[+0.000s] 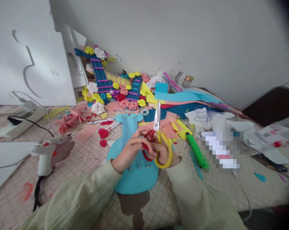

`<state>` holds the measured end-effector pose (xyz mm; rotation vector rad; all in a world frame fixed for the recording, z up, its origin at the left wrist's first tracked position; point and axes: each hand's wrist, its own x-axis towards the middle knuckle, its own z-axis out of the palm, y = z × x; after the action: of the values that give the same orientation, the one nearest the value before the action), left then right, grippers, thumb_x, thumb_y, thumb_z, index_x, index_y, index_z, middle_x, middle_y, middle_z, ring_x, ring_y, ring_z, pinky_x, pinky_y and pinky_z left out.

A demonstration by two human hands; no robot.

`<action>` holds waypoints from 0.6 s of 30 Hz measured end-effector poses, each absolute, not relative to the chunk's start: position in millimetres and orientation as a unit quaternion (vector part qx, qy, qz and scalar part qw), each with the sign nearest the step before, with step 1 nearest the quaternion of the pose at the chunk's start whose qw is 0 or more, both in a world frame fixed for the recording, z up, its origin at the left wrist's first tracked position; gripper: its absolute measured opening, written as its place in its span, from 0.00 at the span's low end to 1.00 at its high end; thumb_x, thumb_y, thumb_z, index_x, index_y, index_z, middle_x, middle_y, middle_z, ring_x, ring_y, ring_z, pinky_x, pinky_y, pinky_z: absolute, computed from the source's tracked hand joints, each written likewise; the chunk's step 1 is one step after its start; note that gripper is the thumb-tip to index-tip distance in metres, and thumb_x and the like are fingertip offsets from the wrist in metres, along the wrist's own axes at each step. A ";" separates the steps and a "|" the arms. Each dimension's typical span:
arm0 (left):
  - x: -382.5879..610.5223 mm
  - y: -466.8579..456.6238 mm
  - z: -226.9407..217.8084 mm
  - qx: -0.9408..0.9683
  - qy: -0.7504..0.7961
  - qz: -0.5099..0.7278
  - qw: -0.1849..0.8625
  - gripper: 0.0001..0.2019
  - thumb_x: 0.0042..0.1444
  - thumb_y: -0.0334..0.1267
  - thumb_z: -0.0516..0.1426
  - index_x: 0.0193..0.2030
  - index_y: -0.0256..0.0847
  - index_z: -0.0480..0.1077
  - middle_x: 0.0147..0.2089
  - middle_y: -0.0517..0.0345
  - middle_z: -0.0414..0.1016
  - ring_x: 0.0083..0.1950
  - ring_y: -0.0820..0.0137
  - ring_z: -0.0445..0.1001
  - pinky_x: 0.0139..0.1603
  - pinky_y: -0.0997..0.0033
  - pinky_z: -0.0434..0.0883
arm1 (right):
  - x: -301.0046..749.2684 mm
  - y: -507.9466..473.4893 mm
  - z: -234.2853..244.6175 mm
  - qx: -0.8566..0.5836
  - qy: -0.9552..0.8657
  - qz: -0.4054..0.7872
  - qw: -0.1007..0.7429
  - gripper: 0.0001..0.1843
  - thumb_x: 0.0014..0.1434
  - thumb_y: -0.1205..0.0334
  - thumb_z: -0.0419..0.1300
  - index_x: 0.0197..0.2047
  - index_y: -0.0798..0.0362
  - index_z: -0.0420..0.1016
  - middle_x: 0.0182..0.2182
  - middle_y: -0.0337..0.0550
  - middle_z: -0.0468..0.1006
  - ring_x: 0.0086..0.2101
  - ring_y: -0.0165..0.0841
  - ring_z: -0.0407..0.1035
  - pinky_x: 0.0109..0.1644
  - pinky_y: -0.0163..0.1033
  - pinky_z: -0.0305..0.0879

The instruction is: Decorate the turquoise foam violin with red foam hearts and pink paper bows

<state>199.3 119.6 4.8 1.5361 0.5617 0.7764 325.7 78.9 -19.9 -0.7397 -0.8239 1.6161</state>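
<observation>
My right hand is closed round a pair of scissors with one yellow and one red handle loop. Their blades point up, away from me, and look nearly together. Against it, my left hand has its fingers curled in a pinch by the red loop. A bit of red shows at those fingertips; whether it is paper or part of the handle I cannot make out. Beneath both hands lies a light blue guitar-shaped cutout, with small beads and thin strings on it, partly hidden by the hands.
A hot glue gun stands at left, near a power strip. Guitar shapes with paper flowers lean at the back. Red paper petals, white sticks, paper strips and a green cutter-like tool lie about.
</observation>
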 end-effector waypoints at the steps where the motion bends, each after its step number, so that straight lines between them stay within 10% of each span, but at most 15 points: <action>1: 198.8 121.1 3.7 0.664 0.216 0.333 0.634 0.11 0.50 0.32 0.52 0.21 0.40 0.71 0.53 0.57 0.63 0.59 0.61 0.58 0.54 0.66 0.62 | 325.3 78.5 -18.8 -0.313 -0.351 0.686 0.555 0.12 0.48 0.60 0.61 0.26 0.50 0.58 0.10 0.25 0.52 0.11 0.20 0.44 0.15 0.28 0.40; 7: 197.6 130.1 1.2 0.638 0.278 0.364 0.619 0.11 0.51 0.34 0.47 0.40 0.43 0.67 0.48 0.56 0.66 0.52 0.64 0.63 0.48 0.65 0.64 | 325.2 79.6 -18.8 -0.364 -0.343 0.591 0.633 0.16 0.46 0.61 0.62 0.29 0.49 0.55 0.16 0.25 0.60 0.11 0.18 0.49 0.14 0.27 0.45; 18: 188.3 137.1 19.1 0.719 0.316 0.287 0.549 0.09 0.50 0.42 0.54 0.27 0.38 0.67 0.27 0.60 0.68 0.30 0.73 0.65 0.31 0.73 0.61 | 324.7 77.1 -18.4 -0.450 -0.364 0.455 0.677 0.14 0.49 0.57 0.60 0.30 0.50 0.55 0.23 0.32 0.71 0.12 0.20 0.54 0.14 0.29 0.48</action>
<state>188.3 137.1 19.1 1.7019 0.7471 0.6800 324.7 77.1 -18.4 -1.0124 -0.8174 1.0224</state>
